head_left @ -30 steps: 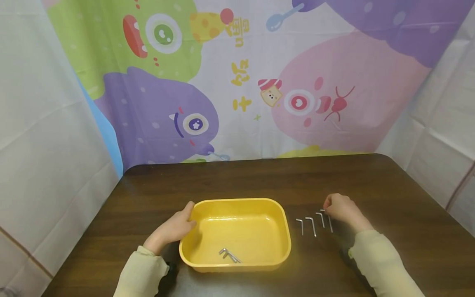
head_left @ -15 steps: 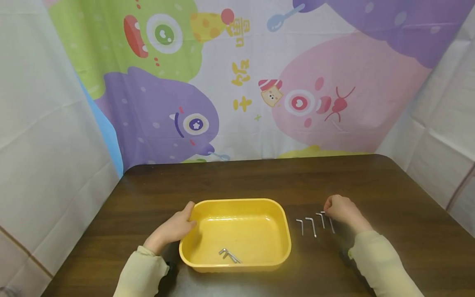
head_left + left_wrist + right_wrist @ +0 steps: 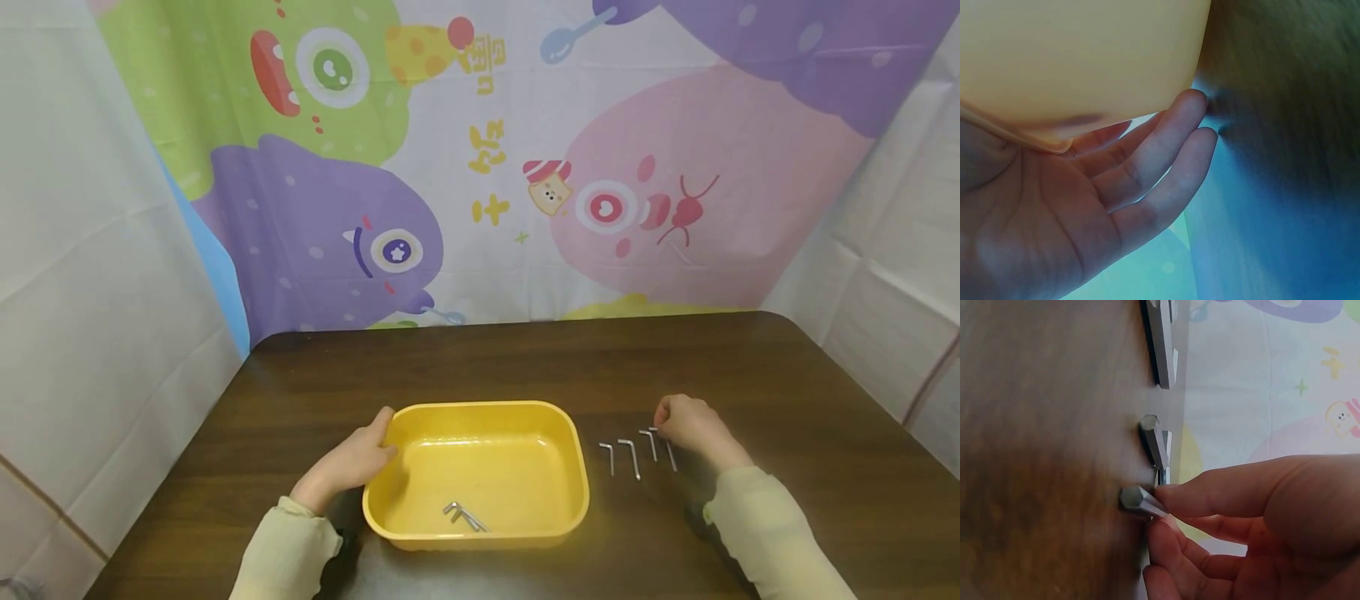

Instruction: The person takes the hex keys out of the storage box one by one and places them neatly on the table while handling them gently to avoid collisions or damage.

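Observation:
My left hand (image 3: 348,460) grips the left side of a yellow plastic tray (image 3: 487,467), thumb over the rim and the other fingers along the outer wall. In the left wrist view, fingertips (image 3: 1191,103) reach down to the tabletop beside the tray wall (image 3: 1104,56). My right hand (image 3: 693,425) pinches the rightmost silver hex key (image 3: 1138,501) between thumb and fingers, its long arm lying close over the table. To its left, three more hex keys (image 3: 632,458) lie in a row, bent ends away from me. Inside the tray, a few hex keys (image 3: 467,518) overlap near the front wall.
Everything stands on a dark wooden table (image 3: 315,375). Behind it hangs a cartoon-printed curtain (image 3: 495,275), with pale cloth panels (image 3: 892,233) on both sides. The tray's right wall stands between the loose hex keys and the keys inside.
My right hand has shifted slightly toward me, with the pinched hex key sliding a little along. My left hand and the tray have stayed put.

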